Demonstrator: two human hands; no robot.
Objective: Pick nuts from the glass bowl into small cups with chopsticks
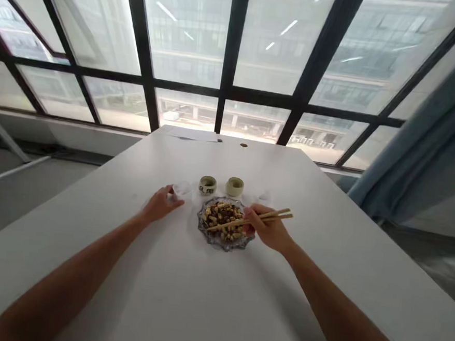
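My right hand is closed round a pair of wooden chopsticks. Their tips reach into a scalloped clear dish, over a heap of mixed nuts and dark bits. To the left of the dish, my left hand grips a small clear cup between thumb and fingers, and the cup rests on the table. Just behind the dish stand two small ceramic cups: one with dark lettering and a plain cream one.
Another small clear cup stands right of the ceramic cups. White sheets lie at the far end of the white table, near a small brown round spot. Windows run behind it, and a blue curtain hangs at the right.
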